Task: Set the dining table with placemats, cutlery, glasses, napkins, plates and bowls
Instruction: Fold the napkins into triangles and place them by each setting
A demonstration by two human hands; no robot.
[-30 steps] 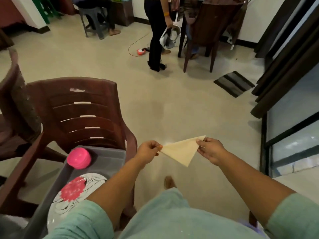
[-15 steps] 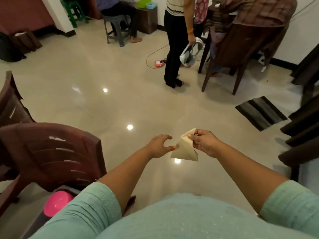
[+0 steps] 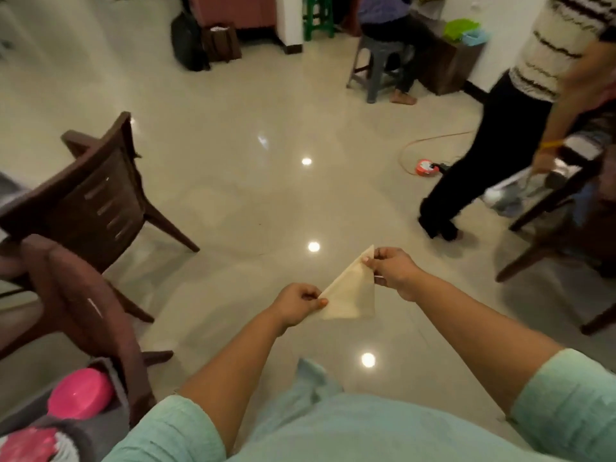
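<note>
I see the plate (image 3: 36, 445) cut off at the bottom-left corner. The walking person (image 3: 520, 105) is blurred, head out of frame

Left hand (image 3: 297, 303) and right hand (image 3: 393, 270) pinching folded napkin (image 3: 350, 295) corners, above floor (image 3: 260, 201)

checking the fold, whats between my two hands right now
In the head view, only the cream napkin spans from left hand to right hand, each pinching a corner above bare floor.

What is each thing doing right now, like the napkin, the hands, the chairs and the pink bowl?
napkin: folded into a triangle, held up in the air
left hand: pinching the napkin's lower corner
right hand: pinching its top corner
brown chairs: upright, nobody sitting
pink bowl: upside down on a grey surface
</note>
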